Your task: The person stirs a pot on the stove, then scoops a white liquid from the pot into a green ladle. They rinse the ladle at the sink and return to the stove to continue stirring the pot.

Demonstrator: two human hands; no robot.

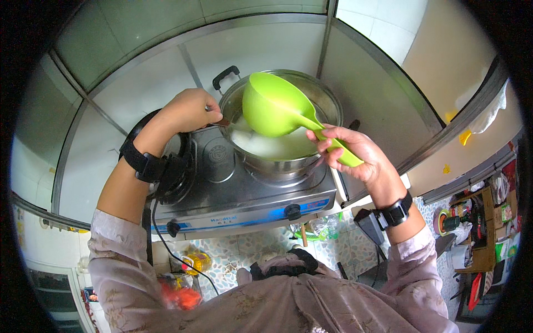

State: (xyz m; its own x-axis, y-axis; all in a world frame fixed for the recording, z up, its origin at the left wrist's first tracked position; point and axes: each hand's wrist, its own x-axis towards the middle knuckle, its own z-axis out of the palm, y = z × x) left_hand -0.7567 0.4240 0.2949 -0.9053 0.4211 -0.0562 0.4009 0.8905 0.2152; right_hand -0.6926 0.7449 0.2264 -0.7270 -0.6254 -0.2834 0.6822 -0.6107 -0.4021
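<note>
My right hand (349, 147) grips the handle of a lime-green plastic water scoop (272, 106). The scoop is tilted over a large stainless-steel pot (279, 166), its outer side towards me, so what it holds is hidden. Whitish, cloudy contents (270, 145) show in the lower part of the pot. At the pot's left rim, my left hand (193, 110) pinches the thin brownish handle of a utensil (222, 122), whose far end I cannot make out. The pot stands on the right burner of a two-burner gas stove (216, 187).
Left of the pot, a black pan (179, 166) sits partly behind my left forearm. A black pot handle (227, 77) sticks out at the back left. Metal-framed panels (258, 45) enclose the stove. A dark cable (166, 245) hangs in front; an oil bottle (197, 263) stands below.
</note>
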